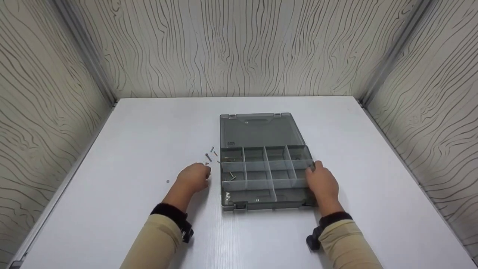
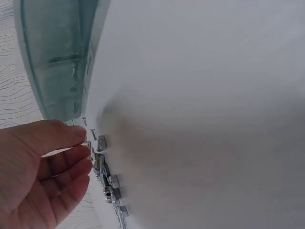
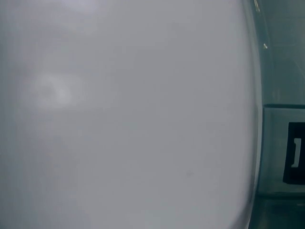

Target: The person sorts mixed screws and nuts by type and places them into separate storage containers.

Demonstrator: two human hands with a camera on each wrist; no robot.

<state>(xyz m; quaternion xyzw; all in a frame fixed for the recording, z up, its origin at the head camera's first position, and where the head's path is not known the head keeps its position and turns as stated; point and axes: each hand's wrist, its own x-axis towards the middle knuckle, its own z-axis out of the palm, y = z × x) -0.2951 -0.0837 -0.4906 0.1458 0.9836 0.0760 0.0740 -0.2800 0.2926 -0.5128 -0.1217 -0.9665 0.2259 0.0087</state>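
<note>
A grey translucent compartment box (image 1: 257, 205) lies on the white table with its lid (image 1: 261, 130) folded back flat. Its right side is gripped by my right hand (image 1: 324, 183), the thumb over the rim. My left hand (image 1: 194, 177) is left of the box, beside a small group of loose screws (image 1: 208, 157). In the left wrist view its thumb (image 2: 66, 135) and bent fingers stand slightly apart, nothing visible between them; screws and nuts (image 2: 106, 174) lie just past the fingertips. A few screws (image 1: 232, 176) sit in the left compartments. The right wrist view shows a box latch (image 3: 295, 152) but no hand.
One small round metal piece (image 1: 168, 181) lies alone on the white table (image 1: 149, 127), left of my left hand. Wood-grain patterned panels (image 1: 239, 48) enclose the table at the back and both sides.
</note>
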